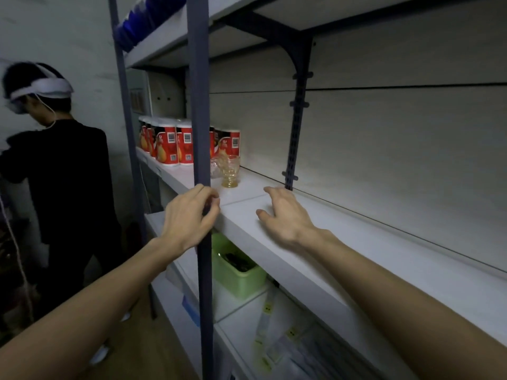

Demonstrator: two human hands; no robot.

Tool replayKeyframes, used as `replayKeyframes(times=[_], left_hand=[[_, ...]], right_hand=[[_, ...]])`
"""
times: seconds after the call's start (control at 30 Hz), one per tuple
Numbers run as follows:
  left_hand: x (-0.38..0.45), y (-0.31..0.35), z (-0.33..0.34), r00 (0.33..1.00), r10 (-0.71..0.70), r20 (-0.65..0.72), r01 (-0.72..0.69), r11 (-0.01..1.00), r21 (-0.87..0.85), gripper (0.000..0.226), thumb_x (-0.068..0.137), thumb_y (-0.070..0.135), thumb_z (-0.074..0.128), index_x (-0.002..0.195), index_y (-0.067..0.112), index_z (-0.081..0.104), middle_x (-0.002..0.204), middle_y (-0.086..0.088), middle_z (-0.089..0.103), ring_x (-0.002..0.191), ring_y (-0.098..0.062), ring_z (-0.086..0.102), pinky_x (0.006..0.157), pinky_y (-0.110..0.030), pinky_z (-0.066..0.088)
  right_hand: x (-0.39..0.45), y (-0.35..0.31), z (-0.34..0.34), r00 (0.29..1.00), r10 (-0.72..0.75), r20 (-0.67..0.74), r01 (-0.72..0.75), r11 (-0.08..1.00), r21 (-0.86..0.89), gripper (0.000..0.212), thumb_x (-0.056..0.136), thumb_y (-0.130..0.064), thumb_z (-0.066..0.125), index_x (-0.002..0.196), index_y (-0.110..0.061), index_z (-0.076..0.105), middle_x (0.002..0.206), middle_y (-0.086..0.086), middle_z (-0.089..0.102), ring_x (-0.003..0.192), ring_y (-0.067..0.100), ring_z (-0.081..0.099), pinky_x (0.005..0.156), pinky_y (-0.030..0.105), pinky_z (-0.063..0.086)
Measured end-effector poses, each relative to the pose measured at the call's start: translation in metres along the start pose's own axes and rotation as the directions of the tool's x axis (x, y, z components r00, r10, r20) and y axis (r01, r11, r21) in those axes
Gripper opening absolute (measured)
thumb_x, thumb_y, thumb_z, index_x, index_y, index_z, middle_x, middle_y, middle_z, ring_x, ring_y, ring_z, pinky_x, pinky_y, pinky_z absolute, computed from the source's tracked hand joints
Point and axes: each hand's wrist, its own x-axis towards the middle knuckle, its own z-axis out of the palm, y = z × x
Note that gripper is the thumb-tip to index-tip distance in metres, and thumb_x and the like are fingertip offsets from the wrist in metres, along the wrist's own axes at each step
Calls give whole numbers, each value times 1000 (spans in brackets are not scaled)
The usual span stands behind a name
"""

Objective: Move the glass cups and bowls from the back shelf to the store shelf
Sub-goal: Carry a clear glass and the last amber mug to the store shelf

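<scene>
An amber footed glass cup point(230, 171) stands upright on the white store shelf point(356, 250), near its back wall. A second clear glass point(216, 167) sits just left of it, partly hidden by the blue-grey shelf post point(198, 105). My left hand point(189, 215) is at the shelf's front edge with its fingers curled round that post. My right hand point(282, 212) lies palm down over the shelf board with relaxed, spread fingers, holding nothing, a short way in front of the cups.
Red-and-white canisters point(167, 144) stand in a row behind the cups. A green plastic bin point(238, 272) sits on the shelf below. A person in black with a white headset point(63, 171) stands to the left. Blue items point(131, 31) are on the top shelf.
</scene>
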Motion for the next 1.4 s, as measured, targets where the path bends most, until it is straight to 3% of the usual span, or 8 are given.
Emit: replayKeyframes(times=[0.27, 0.43, 0.57, 0.77, 1.07, 1.17, 1.27, 1.4], left_hand=[[24, -104, 8, 1000, -7, 19, 8, 997, -77, 21, 92, 41, 48, 86, 25, 61, 82, 10, 63, 70, -11, 60, 64, -35, 56], [55, -152, 26, 990, -21, 142, 27, 999, -41, 38, 97, 32, 50, 130, 15, 60, 132, -5, 59, 116, -24, 58, 90, -44, 55], [77, -166, 43, 935, -67, 349, 75, 997, -11, 59, 103, 32, 44, 158, 16, 31, 167, -10, 24, 149, -31, 31, 111, -49, 41], [115, -177, 84, 856, -66, 513, 77, 997, -1, 65, 107, 43, 36, 163, 20, 13, 172, -7, 5, 155, -32, 20, 122, -49, 26], [162, -193, 130, 772, -136, 622, 182, 983, -12, 83, 98, 69, 35, 164, 31, 1, 172, -2, -5, 156, -32, 16, 123, -52, 25], [175, -189, 139, 775, -127, 619, 181, 983, -24, 84, 96, 70, 40, 163, 36, 1, 172, -2, -4, 156, -34, 18, 122, -53, 26], [187, -188, 146, 780, -82, 620, 193, 974, -115, 80, 96, 68, 41, 162, 40, 4, 172, -3, 5, 155, -35, 22, 122, -56, 27], [191, -184, 160, 846, -104, 522, 238, 951, -196, 69, 97, 59, 52, 157, 36, 28, 154, -7, 50, 133, -36, 54, 108, -52, 47]], right_hand=[[60, -32, 32, 990, 126, -68, -124, 992, 34, 62, 104, -35, 50, 159, -14, 29, 162, 10, 35, 148, 29, 35, 119, 42, 31], [77, -28, 46, 970, 229, -77, -233, 971, -50, 64, 106, -39, 41, 162, -15, 22, 167, 9, 26, 153, 28, 26, 124, 43, 25], [90, -25, 52, 966, 248, -67, -255, 959, -123, 65, 107, -39, 41, 163, -18, 17, 170, 7, 18, 156, 27, 18, 126, 43, 21], [141, -23, 53, 973, 229, -17, -229, 966, -119, 68, 106, -37, 46, 164, -24, 13, 169, 11, 19, 155, 31, 21, 123, 47, 26], [213, -11, 62, 985, 170, -1, -168, 976, -137, 67, 104, -40, 49, 162, -35, 16, 166, 14, 24, 149, 35, 31, 118, 49, 35], [226, -10, 65, 987, 157, 20, -154, 980, -126, 61, 102, -39, 51, 159, -36, 27, 163, 15, 29, 147, 37, 35, 118, 50, 35], [237, -8, 68, 989, 146, 1, -145, 985, -96, 50, 98, -46, 55, 145, -33, 48, 147, 12, 51, 130, 36, 53, 105, 49, 47], [240, -13, 63, 990, 122, -68, -126, 990, -61, 32, 96, -40, 59, 116, -16, 60, 117, 6, 67, 102, 29, 62, 79, 37, 46]])
